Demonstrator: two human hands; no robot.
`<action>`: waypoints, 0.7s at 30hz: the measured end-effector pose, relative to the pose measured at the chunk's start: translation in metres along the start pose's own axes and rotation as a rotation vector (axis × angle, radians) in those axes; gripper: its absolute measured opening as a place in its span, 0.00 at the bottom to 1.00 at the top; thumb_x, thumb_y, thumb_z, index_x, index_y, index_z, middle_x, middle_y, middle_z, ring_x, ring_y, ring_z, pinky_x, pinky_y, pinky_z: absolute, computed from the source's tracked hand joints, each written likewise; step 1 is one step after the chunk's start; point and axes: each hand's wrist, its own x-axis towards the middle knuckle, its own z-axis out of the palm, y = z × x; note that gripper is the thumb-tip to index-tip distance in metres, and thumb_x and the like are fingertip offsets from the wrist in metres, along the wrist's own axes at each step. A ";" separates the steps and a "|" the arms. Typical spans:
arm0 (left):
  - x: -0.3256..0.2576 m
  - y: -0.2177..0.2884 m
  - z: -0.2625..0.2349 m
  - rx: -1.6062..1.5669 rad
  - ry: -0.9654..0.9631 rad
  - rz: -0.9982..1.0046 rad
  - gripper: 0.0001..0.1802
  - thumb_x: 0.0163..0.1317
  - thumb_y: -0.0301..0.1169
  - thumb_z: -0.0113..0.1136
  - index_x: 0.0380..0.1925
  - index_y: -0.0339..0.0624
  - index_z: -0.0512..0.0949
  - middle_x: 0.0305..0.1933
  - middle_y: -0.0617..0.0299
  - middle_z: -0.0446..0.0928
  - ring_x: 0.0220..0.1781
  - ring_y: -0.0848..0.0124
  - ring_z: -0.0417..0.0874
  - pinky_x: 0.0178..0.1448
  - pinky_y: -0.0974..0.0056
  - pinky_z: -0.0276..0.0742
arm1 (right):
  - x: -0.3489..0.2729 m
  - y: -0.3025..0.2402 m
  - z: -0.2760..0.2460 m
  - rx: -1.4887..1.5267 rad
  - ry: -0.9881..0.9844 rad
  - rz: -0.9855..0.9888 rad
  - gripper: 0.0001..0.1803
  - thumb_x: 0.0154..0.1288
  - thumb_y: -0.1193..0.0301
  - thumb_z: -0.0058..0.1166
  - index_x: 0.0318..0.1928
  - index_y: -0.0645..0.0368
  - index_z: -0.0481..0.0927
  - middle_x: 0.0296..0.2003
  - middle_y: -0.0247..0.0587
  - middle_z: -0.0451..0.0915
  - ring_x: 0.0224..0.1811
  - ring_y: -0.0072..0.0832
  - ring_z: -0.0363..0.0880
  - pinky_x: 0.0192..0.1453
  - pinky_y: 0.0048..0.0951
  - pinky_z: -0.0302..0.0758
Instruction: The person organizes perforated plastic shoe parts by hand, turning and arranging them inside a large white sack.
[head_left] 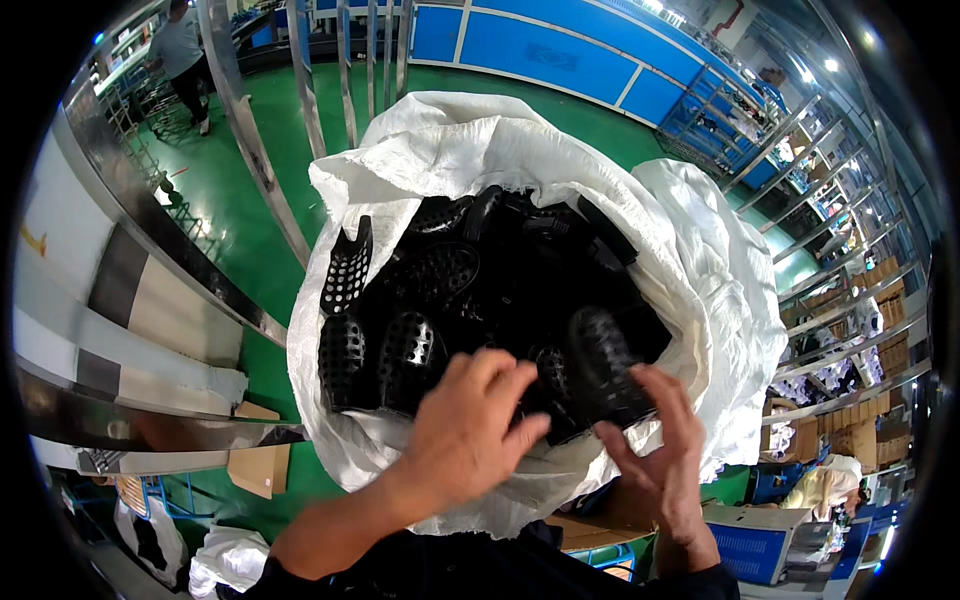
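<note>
A large white woven sack [450, 110] stands wide-mouthed in front of me, holding several glossy black shoe-shaped pieces [408, 352] dotted with holes. Between the thumb and fingers of my right hand [665, 450] is one such black shoe-shaped piece [598, 355], tilted over the sack's right side and smeared by motion. My left hand [470, 425] hovers over the near middle of the sack, its fingers bent and apart with nothing seen in them. Flatter black perforated piece [347, 272] rests against the sack's left wall. Deeper contents are lost in shadow.
Metal rails [250, 140] rise around the sack at left and right. Another white sack [715, 290] bulges against its right side. A cardboard piece [257, 455] lies on the green floor at left. Farther off, a person [182, 60] stands near blue panels [550, 50].
</note>
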 end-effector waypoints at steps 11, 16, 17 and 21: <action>-0.044 -0.024 0.041 0.141 0.050 0.011 0.34 0.57 0.30 0.74 0.65 0.47 0.74 0.59 0.47 0.67 0.59 0.47 0.72 0.61 0.51 0.78 | -0.015 0.011 0.044 -0.200 -0.397 -0.068 0.43 0.50 0.60 0.78 0.61 0.69 0.71 0.59 0.58 0.75 0.54 0.56 0.80 0.54 0.44 0.82; -0.052 -0.020 0.031 0.145 0.052 0.036 0.41 0.56 0.34 0.75 0.70 0.46 0.69 0.63 0.46 0.65 0.62 0.47 0.72 0.62 0.50 0.78 | 0.040 0.025 0.013 -0.008 -0.271 -0.059 0.31 0.57 0.65 0.73 0.56 0.70 0.77 0.53 0.62 0.81 0.54 0.57 0.80 0.57 0.45 0.80; -0.057 -0.019 0.029 0.118 0.100 0.034 0.37 0.56 0.34 0.75 0.66 0.44 0.72 0.61 0.47 0.67 0.61 0.47 0.73 0.60 0.51 0.78 | 0.065 0.015 0.021 -0.001 -0.227 -0.121 0.30 0.56 0.65 0.73 0.55 0.68 0.78 0.53 0.58 0.81 0.55 0.55 0.80 0.58 0.44 0.79; -0.062 -0.009 0.014 0.063 0.257 0.029 0.19 0.57 0.31 0.74 0.48 0.39 0.82 0.52 0.53 0.77 0.52 0.52 0.80 0.53 0.54 0.82 | 0.150 0.020 0.101 -0.150 -0.242 -0.705 0.29 0.51 0.71 0.72 0.55 0.57 0.77 0.67 0.53 0.69 0.68 0.51 0.69 0.68 0.43 0.74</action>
